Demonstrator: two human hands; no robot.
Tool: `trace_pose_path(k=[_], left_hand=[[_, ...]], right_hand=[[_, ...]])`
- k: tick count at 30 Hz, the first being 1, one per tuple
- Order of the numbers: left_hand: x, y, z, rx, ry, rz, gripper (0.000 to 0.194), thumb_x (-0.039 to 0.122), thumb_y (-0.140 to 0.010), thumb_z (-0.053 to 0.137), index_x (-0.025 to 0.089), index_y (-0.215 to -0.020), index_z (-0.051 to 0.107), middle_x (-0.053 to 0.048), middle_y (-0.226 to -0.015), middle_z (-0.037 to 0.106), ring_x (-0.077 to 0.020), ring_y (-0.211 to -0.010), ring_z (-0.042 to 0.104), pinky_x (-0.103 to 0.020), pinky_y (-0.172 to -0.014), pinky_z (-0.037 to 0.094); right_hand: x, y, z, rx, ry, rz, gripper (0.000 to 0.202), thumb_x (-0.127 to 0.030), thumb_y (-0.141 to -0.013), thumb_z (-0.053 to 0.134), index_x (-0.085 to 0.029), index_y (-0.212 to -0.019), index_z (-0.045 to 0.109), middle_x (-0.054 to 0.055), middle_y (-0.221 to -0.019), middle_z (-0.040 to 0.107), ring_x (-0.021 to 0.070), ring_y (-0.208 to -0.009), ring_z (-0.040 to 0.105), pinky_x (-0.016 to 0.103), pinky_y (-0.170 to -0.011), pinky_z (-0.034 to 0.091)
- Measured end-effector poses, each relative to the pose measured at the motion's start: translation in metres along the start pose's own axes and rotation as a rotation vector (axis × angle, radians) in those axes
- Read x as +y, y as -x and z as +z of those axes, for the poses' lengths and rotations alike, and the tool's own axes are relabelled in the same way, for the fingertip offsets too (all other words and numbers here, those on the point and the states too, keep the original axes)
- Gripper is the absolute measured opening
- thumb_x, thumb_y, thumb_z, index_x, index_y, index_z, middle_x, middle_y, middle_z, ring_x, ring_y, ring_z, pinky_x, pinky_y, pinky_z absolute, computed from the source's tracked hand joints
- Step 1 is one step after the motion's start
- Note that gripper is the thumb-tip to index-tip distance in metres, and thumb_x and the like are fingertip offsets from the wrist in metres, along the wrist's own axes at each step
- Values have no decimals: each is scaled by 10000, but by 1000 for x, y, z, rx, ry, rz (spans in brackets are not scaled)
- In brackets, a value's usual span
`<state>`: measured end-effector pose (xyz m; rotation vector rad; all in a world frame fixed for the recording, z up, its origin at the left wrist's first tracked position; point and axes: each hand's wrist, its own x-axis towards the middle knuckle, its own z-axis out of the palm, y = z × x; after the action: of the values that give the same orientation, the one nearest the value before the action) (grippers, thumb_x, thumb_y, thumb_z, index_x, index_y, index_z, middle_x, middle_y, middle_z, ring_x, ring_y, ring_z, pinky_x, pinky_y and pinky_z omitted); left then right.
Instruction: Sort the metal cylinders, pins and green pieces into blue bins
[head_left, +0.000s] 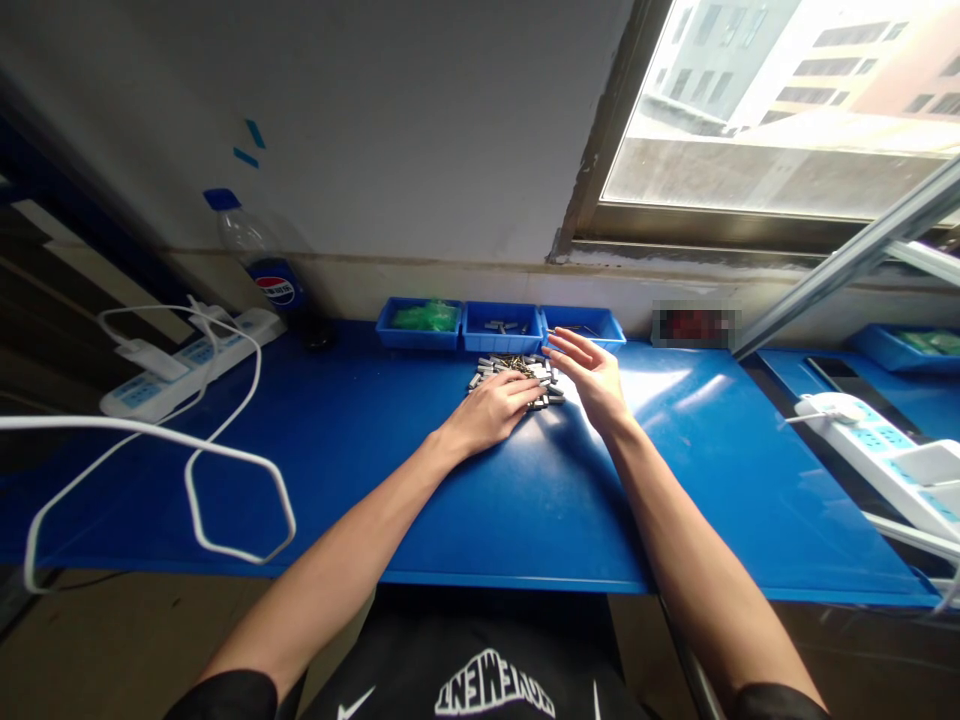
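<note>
A heap of small silvery cylinders and brass-coloured pins [514,363] lies on the blue table [375,450]. My left hand [495,405] rests over its near side, fingers slightly bent and touching the parts; the undersides of the fingertips are hidden. Just right of the heap, my right hand [591,375] is raised in front of the right blue bin [604,328], with its fingers stretched out and apart. I can make out no part held in it. A few metal pieces lie in the middle blue bin [480,340].
Behind the heap, the left blue bin [390,335] holds green plastic. A cola bottle [274,270] and a power strip [150,385] with a looping white cable [225,435] stand on the left. A metal frame [832,265] and another power strip [885,455] are at the right.
</note>
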<state>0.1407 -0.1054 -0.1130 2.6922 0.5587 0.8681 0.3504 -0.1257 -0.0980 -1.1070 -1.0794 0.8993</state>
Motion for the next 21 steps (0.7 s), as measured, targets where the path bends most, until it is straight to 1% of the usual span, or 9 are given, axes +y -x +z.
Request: trace_pose_path(k=[1,3,5,7,10,13,15,18,21], left_hand=[[0,0,2,-31,-21,18,342,132,-1018,560,231,-1297,731,-91,-1346,748,-271,-1302,647,-480,-1126,546],[0,0,6,-53,-66,18,311,128,-1018,556,223,-1230,762,-97,-1295,766,-268,-1249,671,-467,-1095,559],[0,1,7,-49,-104,-4,283,118,-1016,548,208,-1144,783,-101,-1230,781,-256,-1167,700,-427,-1032,580],[-1,1,5,-44,-126,-24,270,114,-1018,538,198,-1068,790,-99,-1163,792,-242,-1079,722,-388,-959,591],[-3,2,2,-29,-137,-41,245,129,-1017,553,192,-999,788,-93,-1086,806,-245,-1015,738,-386,-914,583],[-4,3,0,28,-122,-92,186,150,-993,607,197,-980,787,-86,-1039,816,-260,-1025,752,-402,-933,576],[-5,4,-1,86,-88,-143,142,167,-971,650,202,-997,786,-82,-1057,820,-262,-1034,762,-402,-948,579],[-5,3,-1,179,23,-226,127,156,-939,678,208,-992,782,-72,-1082,822,-252,-1019,775,-380,-935,597],[-5,1,-2,242,140,-262,138,109,-908,677,208,-924,773,-56,-1021,824,-236,-958,780,-359,-894,605]], right_hand=[[0,0,-1,-7,20,14,529,-508,-742,904,-242,-1180,772,112,-1280,781,312,-1174,751,482,-1050,578],[1,0,-2,-3,60,35,441,-517,-761,884,-233,-1086,792,113,-1193,803,310,-1094,774,481,-1007,593],[1,0,-2,5,74,50,373,-512,-774,865,-241,-1021,799,98,-1129,813,295,-1018,784,469,-966,605],[1,1,-1,15,64,67,334,-491,-774,859,-249,-996,802,83,-1101,817,276,-965,783,451,-934,611],[0,0,-1,32,40,87,306,-463,-761,862,-250,-974,808,71,-1067,821,254,-911,773,426,-896,612],[0,0,-1,40,39,102,314,-466,-750,861,-249,-970,806,68,-1053,823,245,-885,766,416,-867,613],[0,0,-1,36,47,110,329,-474,-750,855,-242,-978,802,73,-1050,821,244,-879,764,413,-852,612],[0,1,-1,19,58,107,343,-484,-760,843,-234,-991,798,79,-1037,818,244,-874,761,412,-837,608],[-1,1,-2,4,71,108,327,-483,-768,835,-242,-987,800,73,-1000,816,246,-859,754,417,-833,609]])
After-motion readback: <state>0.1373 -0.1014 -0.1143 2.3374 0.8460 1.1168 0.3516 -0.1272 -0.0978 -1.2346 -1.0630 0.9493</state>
